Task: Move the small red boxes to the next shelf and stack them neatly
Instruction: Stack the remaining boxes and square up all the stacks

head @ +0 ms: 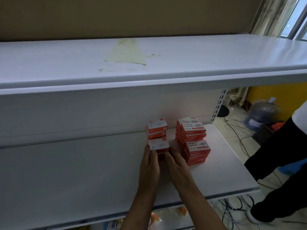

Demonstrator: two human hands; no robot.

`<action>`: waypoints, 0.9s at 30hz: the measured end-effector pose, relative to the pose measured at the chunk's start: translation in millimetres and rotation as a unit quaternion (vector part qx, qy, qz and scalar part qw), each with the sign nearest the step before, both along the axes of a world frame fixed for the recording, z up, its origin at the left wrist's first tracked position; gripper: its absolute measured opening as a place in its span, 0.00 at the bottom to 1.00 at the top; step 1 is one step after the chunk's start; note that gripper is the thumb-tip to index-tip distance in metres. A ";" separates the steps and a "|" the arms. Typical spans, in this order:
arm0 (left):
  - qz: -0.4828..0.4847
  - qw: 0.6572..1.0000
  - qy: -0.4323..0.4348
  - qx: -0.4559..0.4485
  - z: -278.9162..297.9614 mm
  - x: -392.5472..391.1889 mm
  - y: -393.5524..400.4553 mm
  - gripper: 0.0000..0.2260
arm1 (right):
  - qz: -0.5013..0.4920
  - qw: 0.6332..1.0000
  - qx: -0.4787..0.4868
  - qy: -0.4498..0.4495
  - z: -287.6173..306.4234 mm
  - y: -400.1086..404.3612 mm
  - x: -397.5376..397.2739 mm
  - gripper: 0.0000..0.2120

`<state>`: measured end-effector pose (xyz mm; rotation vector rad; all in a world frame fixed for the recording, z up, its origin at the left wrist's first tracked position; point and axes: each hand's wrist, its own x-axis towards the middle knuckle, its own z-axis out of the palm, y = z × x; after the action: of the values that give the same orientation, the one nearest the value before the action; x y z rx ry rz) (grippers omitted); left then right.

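**Near stack squared up**

Head view: on the shelf (99, 171), a short stack (159, 147) of red boxes is clasped between the left hand (149, 165) and right hand (176, 163). Taller piles (192, 140) stand at three o'clock. Uneven pressure could skew or topple it.
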<state>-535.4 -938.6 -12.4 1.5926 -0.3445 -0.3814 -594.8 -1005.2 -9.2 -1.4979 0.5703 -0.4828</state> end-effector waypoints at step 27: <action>-0.015 0.999 -0.029 0.028 5.1 -21.6 -3.1 0.22 | 0.062 0.998 -0.026 -0.022 -5.2 -18.7 -10.2 0.20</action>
<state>-557.0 -941.7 -7.3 1.6569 -0.4067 -0.3710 -604.9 -1023.9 -14.5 -1.5584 0.4311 -0.4359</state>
